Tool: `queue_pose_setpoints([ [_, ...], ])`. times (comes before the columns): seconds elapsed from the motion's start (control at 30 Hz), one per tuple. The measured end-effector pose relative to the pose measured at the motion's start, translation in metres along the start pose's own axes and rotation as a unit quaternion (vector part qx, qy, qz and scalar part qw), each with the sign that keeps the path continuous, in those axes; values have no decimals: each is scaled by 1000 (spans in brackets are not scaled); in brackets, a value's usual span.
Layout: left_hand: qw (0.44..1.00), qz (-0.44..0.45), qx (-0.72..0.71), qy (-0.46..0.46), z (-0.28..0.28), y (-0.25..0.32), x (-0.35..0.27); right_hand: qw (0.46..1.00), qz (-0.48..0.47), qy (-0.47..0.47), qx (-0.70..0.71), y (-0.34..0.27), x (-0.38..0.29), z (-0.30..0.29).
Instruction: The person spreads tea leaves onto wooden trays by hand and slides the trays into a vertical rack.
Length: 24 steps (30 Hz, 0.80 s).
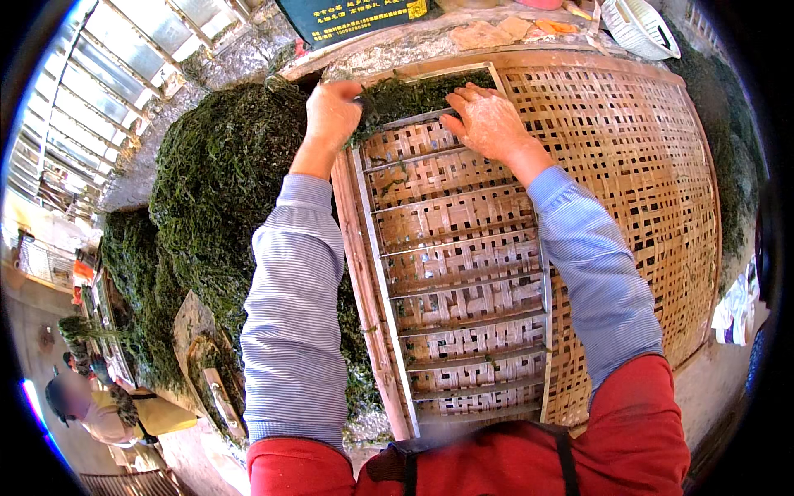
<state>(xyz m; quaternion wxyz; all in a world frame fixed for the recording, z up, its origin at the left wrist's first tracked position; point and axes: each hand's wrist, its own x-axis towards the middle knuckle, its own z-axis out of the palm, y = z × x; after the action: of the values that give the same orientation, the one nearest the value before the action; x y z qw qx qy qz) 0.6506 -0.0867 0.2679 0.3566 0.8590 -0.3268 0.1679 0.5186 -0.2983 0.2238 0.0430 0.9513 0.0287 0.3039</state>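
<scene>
Dark green stringy plant matter [415, 98] fills the far end compartment of a narrow slatted frame [474, 327], which lies on a woven bamboo mat [620, 186]. My left hand [332, 118] is at the far left corner of the frame, its fingers curled at the left end of the green strands; whether they grip any is hidden. My right hand [487, 121] rests with fingers spread on the right part of the strands. The nearer compartments show the woven mat through them, with a few green scraps.
A large heap of green strands [217, 155] stands left of the wooden rail [366, 304]. A trowel-like tool with a pale handle [220, 397] lies at lower left. Beyond the mat are a dark printed box [347, 22] and a white basket [636, 28]. Another person [105, 412] is at far left.
</scene>
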Motion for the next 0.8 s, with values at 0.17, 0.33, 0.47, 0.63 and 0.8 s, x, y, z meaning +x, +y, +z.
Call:
queue_pose_setpoints([
  [0.17,998,-44,20,-33,8,-22,-25,998,-11,64,-2,-12,11,-11],
  [0.33,991,-29,-99,-90,5,-32,-35,990,-88,-89,57,-60,45,7],
  [0.47,983,-71,-130,-112,1,-40,-31,985,-56,-147,71,-71,46,19],
  [0.63,999,3,29,-35,5,-37,-2,984,-19,-157,79,-78,53,19],
  [0.8,904,-120,-383,-149,5,32,23,976,-5,-200,84,-79,54,7],
])
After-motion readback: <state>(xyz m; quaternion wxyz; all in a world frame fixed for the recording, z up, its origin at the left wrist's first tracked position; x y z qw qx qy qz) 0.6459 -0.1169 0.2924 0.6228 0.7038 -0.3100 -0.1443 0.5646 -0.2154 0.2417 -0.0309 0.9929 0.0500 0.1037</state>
